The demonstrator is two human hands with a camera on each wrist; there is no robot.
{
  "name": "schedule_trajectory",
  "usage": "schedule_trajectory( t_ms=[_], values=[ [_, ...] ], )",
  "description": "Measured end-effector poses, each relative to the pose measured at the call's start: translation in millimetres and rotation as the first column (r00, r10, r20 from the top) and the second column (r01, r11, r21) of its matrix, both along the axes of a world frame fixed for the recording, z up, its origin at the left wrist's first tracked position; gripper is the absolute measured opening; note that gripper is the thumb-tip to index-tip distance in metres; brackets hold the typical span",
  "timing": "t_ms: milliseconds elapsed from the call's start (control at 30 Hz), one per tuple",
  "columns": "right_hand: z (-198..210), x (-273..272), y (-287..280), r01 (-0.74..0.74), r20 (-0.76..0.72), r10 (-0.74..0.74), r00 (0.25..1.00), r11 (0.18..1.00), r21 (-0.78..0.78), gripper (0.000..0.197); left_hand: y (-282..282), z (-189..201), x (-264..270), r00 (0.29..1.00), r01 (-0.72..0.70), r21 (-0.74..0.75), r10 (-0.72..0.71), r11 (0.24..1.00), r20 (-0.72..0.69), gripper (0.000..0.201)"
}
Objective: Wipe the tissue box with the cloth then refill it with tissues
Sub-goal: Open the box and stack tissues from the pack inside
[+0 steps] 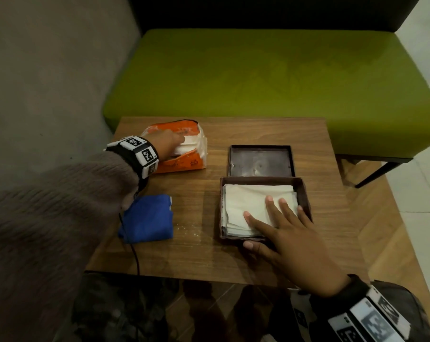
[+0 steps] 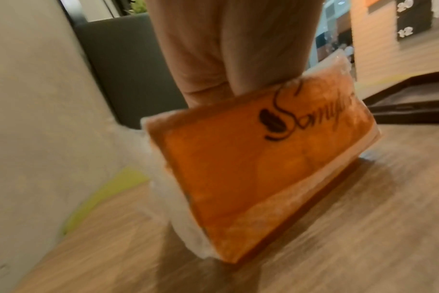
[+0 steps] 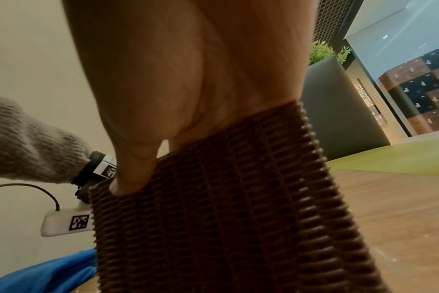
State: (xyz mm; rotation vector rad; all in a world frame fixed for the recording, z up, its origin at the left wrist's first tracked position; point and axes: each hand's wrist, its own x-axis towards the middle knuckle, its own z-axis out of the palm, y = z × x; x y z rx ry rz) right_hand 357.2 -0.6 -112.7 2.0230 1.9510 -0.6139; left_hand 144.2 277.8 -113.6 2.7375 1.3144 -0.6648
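The brown woven tissue box (image 1: 305,193) stands open on the table's right side with a stack of white tissues (image 1: 248,201) inside. My right hand (image 1: 265,218) lies on them, fingers straight and flat. Its thumb rests on the outside of the near wall; the right wrist view shows the hand (image 3: 188,69) against the weave (image 3: 226,208). The box lid (image 1: 260,161) lies upside down just behind. My left hand (image 1: 170,144) reaches into the torn orange tissue pack (image 1: 181,164) at the back left and grips white tissues there; the fingertips are hidden. The blue cloth (image 1: 147,218) lies folded at the front left.
The small wooden table (image 1: 233,255) has bare room between cloth and box. A green bench (image 1: 258,77) runs behind it and a grey wall (image 1: 48,82) stands to the left. A black cable (image 1: 136,255) hangs from my left wrist over the front edge.
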Motion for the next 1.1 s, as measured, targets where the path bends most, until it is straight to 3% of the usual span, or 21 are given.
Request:
schedule_trajectory(
  t_ms=[100, 200, 267, 367, 433, 500, 600, 700, 867, 967, 1100],
  values=[
    [1, 0, 0, -0.006, -0.004, 0.006, 1.0, 1.0, -0.002, 0.068, -1, 9, -3, 0.998, 0.001, 0.126, -0.01, 0.992, 0.069, 0.041],
    [-1, 2, 0, -0.018, -0.027, 0.019, 0.999, 0.999, 0.033, 0.073, -6, 25, -3, 0.994, -0.027, 0.284, -0.003, 0.959, 0.105, 0.037],
    [-4, 3, 0, -0.061, -0.027, 0.063, 0.998, 0.995, 0.084, 0.087, -7, 32, -5, 0.995, -0.024, 0.336, -0.012, 0.942, 0.103, 0.039],
    [-5, 3, -2, -0.099, -0.031, 0.102, 0.994, 0.991, 0.09, 0.108, -13, 40, -8, 0.996, 0.076, 0.4, -0.085, 0.913, 0.005, 0.042],
    [-3, 3, -1, -0.099, -0.021, 0.1, 0.995, 0.992, 0.078, 0.111, -19, 42, -7, 0.98, 0.195, 0.422, -0.156, 0.885, -0.126, 0.044],
    [-2, 2, -1, -0.09, -0.027, 0.093, 0.995, 0.993, 0.074, 0.112, -23, 48, -6, 0.972, 0.227, 0.446, -0.169, 0.866, -0.166, 0.043],
    [-1, 3, -1, -0.079, -0.043, 0.081, 0.996, 0.995, 0.061, 0.114, -22, 59, -7, 0.988, 0.153, 0.44, -0.133, 0.885, -0.077, 0.045],
    [1, 3, -1, -0.072, -0.044, 0.074, 0.996, 0.996, 0.057, 0.118, -22, 72, -9, 0.992, 0.048, 0.443, -0.096, 0.895, 0.085, 0.031],
    [3, 2, 0, -0.067, -0.06, 0.07, 0.996, 0.997, 0.046, 0.122, -25, 82, -15, 0.95, -0.118, 0.434, -0.026, 0.893, 0.312, 0.022],
    [2, 1, 0, -0.066, -0.055, 0.068, 0.996, 0.997, 0.038, 0.124, -32, 86, -19, 0.867, -0.288, 0.38, 0.071, 0.879, 0.493, 0.016],
    [2, 2, 0, -0.059, -0.076, 0.061, 0.995, 0.998, 0.028, 0.124, -50, 95, -25, 0.654, -0.49, 0.207, 0.2, 0.847, 0.729, 0.021]
  ],
)
